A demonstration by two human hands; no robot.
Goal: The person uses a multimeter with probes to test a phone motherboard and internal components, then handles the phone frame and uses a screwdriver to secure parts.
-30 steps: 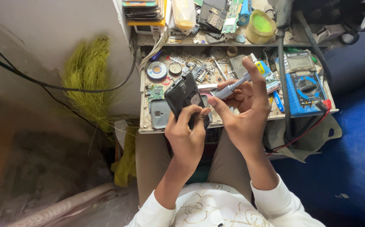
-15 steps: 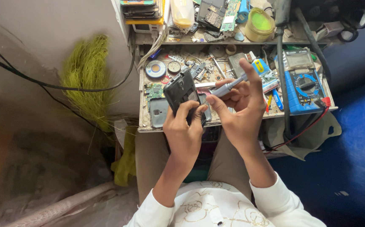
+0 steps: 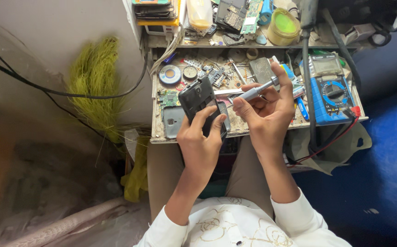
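Note:
My left hand [image 3: 201, 142] grips a black phone [image 3: 197, 100] with its back cover off, tilted up over the front of a cluttered wooden drawer [image 3: 198, 136]. My right hand [image 3: 267, 114] holds a silver-handled screwdriver [image 3: 258, 91] whose thin tip points left at the phone's right edge. A grey phone back cover [image 3: 173, 121] lies flat in the drawer just left of my left hand.
A blue multimeter [image 3: 333, 96] with a red lead sits at the drawer's right. A solder reel [image 3: 169, 74], a circuit board and small parts litter the drawer. A yellow-lidded tub [image 3: 284, 26] and boards stand on the shelf behind. A yellow-green broom [image 3: 95, 82] leans at left.
Both hands with the phone and screwdriver keep nearly the same pose; the phone has tipped slightly and the view has shifted a little.

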